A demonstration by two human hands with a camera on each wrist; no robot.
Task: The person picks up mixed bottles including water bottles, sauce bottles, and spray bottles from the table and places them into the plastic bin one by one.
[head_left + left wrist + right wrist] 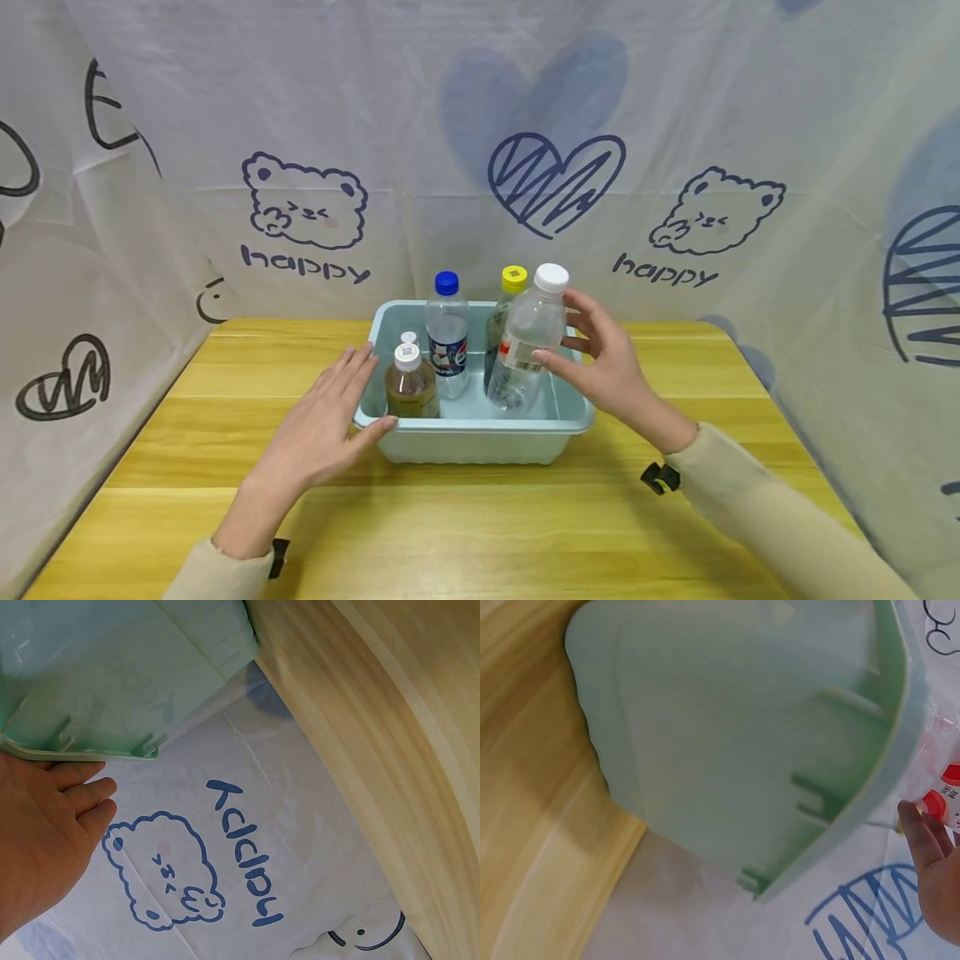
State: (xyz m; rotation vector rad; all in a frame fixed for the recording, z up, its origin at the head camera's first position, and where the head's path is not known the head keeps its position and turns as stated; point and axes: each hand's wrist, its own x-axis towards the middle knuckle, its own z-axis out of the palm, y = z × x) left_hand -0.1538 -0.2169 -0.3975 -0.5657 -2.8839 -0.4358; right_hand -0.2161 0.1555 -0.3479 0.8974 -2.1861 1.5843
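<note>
A light blue-green plastic basin stands on the table with several bottles inside. My right hand grips a clear plastic bottle with a white cap and a red-and-white label, tilted over the basin's right side. Part of that bottle and the right fingers also show at the edge of the right wrist view. My left hand lies along the basin's left rim with its fingers straight. Beside it is a bottle of brown drink with a white cap.
A Pepsi bottle with a blue cap stands in the basin's middle. A yellow-capped bottle is partly hidden behind the held one. Another small white cap shows at the left. Printed cloth hangs behind the wooden table.
</note>
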